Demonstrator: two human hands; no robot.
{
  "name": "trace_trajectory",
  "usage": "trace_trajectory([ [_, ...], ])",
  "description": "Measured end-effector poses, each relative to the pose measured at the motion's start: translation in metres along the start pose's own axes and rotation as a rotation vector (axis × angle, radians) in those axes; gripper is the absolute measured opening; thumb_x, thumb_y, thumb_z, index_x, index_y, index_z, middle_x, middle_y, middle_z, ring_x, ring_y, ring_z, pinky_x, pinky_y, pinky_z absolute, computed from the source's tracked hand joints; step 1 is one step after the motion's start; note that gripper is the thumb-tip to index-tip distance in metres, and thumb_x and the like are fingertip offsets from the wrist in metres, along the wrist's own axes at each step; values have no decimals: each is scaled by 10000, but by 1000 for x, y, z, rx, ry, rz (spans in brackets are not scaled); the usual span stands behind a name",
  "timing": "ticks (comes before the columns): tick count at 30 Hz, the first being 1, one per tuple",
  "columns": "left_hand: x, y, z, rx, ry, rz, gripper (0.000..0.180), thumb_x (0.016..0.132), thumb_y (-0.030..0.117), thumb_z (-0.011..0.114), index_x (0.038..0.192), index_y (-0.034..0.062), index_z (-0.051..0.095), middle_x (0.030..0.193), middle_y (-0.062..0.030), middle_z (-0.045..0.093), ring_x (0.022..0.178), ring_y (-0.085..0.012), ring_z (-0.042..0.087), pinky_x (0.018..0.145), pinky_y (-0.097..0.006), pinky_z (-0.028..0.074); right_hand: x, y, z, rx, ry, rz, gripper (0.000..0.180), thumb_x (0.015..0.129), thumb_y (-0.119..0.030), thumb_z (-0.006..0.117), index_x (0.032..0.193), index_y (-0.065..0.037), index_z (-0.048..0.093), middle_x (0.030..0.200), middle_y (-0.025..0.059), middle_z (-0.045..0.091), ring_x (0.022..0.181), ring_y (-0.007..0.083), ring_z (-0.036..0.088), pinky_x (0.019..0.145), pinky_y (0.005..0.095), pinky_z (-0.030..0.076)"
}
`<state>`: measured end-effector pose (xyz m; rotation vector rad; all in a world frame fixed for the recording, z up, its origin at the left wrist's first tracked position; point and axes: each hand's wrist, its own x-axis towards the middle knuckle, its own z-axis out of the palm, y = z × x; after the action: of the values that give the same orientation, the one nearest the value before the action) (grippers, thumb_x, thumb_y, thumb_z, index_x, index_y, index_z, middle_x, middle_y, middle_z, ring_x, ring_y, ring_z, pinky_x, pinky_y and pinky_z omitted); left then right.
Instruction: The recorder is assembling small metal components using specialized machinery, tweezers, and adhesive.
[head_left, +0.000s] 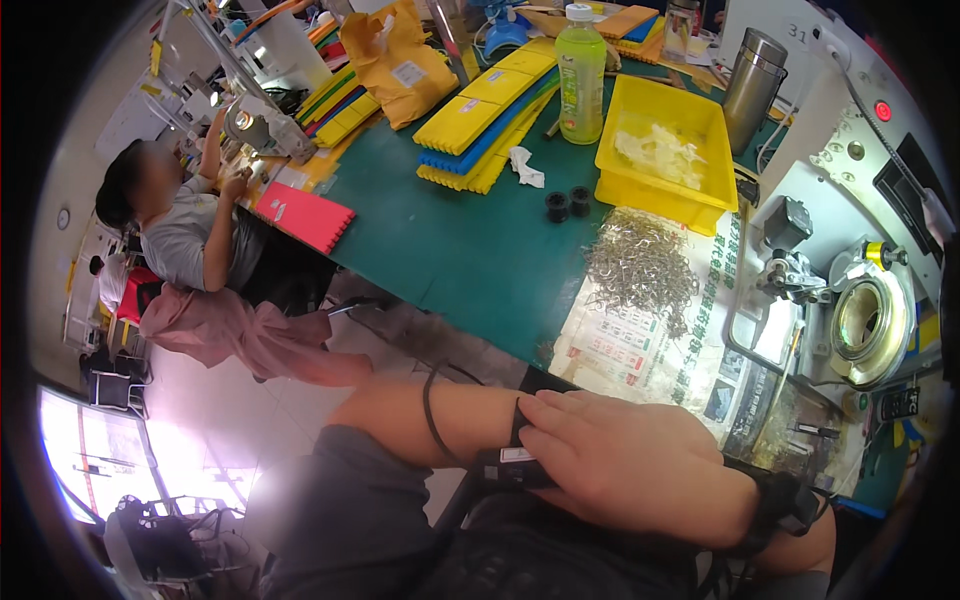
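Observation:
My left forearm (pixel 470 420) reaches in from the left at the table's front edge, with a thin dark band (pixel 432 415) round it. A black strapped device (pixel 515 455) with a white label sits at the left wrist. Across it lies my right hand (pixel 625 460), back up, its fingers stretched side by side and their tips touching the strap and device. My left hand's fingers are hidden behind the right hand. Another black strapped device (pixel 785 505) is on my right wrist. Beyond the hands, a heap of small bent metal pieces (pixel 640 270) rests on a printed sheet (pixel 615 345).
A yellow bin (pixel 610 170), green drink bottle (pixel 582 85), steel flask (pixel 755 90) and two black spools (pixel 568 204) stand on the green table (pixel 440 250). Stacked yellow and blue corrugated boards (pixel 485 110) lie behind. A machine (pixel 865 320) stands right; a co-worker (pixel 185 235) sits left.

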<state>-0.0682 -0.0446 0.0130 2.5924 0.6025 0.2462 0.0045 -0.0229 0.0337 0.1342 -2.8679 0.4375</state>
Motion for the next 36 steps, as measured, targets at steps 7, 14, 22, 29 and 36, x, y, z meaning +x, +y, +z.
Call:
trace_trajectory([
  [7, -14, -20, 29, 204, 198, 21, 172, 866, 202, 612, 977, 71, 598, 898, -108, 631, 855, -305, 636, 718, -425, 505, 2, 6, -15, 360, -110, 362, 481, 826, -346, 769, 1150, -22, 623, 1194, 157, 654, 1032, 357, 665, 850, 402, 566],
  [14, -37, -51, 28, 91, 354, -163, 94, 845, 173, 608, 853, 83, 632, 785, -108, 636, 737, -348, 654, 637, -479, 516, -89, 38, -44, 207, 606, 487, 218, 785, -122, 796, 931, -10, 679, 917, 128, 706, 805, 303, 695, 726, 370, 561],
  [22, -58, -71, 18, 201, 667, -422, 61, 835, 150, 733, 863, 113, 692, 708, -78, 606, 667, -305, 619, 578, -411, 470, -169, 61, 4, 69, 525, 785, 85, 798, -92, 759, 822, -61, 684, 769, 103, 661, 674, 267, 648, 599, 354, 496],
  [29, -57, -74, 26, 159, 687, -507, 50, 835, 133, 727, 862, 98, 703, 727, -75, 633, 683, -301, 631, 595, -405, 480, -118, 60, 21, -129, 407, 603, 146, 802, -165, 749, 895, -91, 665, 752, 70, 582, 689, 293, 610, 608, 417, 492],
  [36, -57, -71, 28, 184, 687, -526, 57, 837, 142, 728, 856, 98, 697, 718, -72, 611, 685, -297, 626, 599, -405, 480, -97, 65, 35, -207, 297, 627, 283, 810, -219, 751, 1034, -70, 664, 827, 86, 574, 773, 283, 597, 638, 416, 484],
])
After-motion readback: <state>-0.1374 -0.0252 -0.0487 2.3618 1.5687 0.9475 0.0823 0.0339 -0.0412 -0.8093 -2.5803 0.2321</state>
